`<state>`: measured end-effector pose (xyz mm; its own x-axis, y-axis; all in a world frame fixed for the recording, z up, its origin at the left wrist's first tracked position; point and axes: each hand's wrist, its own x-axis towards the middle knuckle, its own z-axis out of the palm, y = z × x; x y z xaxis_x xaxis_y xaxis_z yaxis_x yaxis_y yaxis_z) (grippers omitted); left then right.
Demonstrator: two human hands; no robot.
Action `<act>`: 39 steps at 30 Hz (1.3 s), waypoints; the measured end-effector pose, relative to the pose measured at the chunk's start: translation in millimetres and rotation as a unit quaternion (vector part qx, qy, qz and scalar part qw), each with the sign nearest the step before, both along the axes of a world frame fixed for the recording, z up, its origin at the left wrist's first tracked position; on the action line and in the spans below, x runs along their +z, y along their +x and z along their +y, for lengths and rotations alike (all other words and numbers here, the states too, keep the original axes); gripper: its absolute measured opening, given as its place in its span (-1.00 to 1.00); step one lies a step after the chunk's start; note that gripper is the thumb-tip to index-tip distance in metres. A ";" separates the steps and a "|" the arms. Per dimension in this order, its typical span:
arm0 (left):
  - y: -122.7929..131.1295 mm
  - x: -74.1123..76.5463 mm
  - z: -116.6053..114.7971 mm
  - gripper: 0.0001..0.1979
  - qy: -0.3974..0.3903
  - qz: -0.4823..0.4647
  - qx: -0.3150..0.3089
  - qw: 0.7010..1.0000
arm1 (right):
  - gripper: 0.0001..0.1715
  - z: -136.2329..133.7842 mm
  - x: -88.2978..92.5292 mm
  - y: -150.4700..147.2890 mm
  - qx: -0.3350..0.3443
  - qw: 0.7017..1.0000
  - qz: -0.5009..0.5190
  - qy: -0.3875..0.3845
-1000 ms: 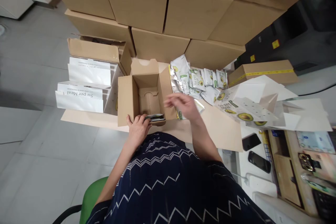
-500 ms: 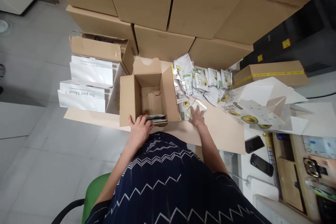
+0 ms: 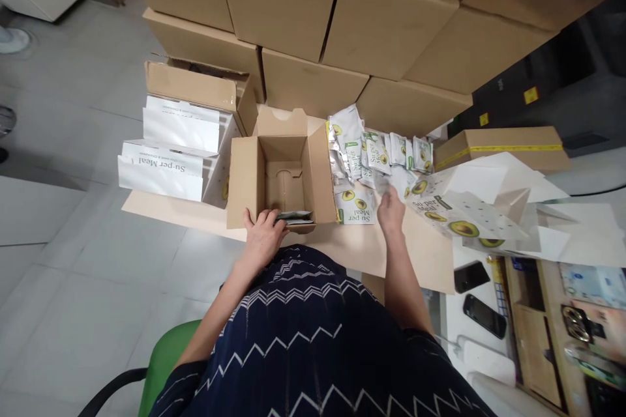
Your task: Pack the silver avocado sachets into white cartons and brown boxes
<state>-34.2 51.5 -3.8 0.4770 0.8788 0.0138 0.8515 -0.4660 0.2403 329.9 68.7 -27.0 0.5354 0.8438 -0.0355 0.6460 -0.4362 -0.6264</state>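
The fingers of my left hand point(image 3: 264, 234) are closed over the near rim of an open brown cardboard box point(image 3: 243, 176). Beside those fingers, one or more thin sachets point(image 3: 295, 217) stand against the box's near wall. My right hand point(image 3: 391, 212), blurred by motion, is to the right of the box with its fingers drawn together. A smeared pale sachet point(image 3: 382, 181) shows at its fingertips. Left of this hand, a white Su-per Meal sachet point(image 3: 355, 207) with avocado pictures lies flat. Behind it is a loose pile of similar sachets point(image 3: 376, 151).
White Su-per Meal cartons point(image 3: 161, 172) stand open on the left by another brown box point(image 3: 190, 85). Large cardboard boxes point(image 3: 283, 6) are stacked behind the table point(image 3: 425, 254). An avocado-printed carton point(image 3: 454, 208) lies at right, with two phones point(image 3: 484, 315) below it.
My right hand has moved right and slightly away from me, taking a sachet off the flat one. My left hand stays on the box rim. The view has shifted slightly.
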 end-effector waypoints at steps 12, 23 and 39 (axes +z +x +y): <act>1.5 -6.2 0.0 -0.84 0.013 -0.025 0.008 1.000 | -0.63 73.6 152.7 -155.2 0.496 0.865 -0.055 -0.043; 3.6 -4.0 -2.7 -0.76 0.000 -0.033 0.027 0.999 | -0.64 106.3 86.5 -222.7 0.665 0.626 -0.189 -0.360; 5.0 -4.7 -0.8 -0.47 -0.024 0.003 0.039 0.999 | -0.54 96.5 54.7 -213.3 0.698 0.619 -0.124 -0.338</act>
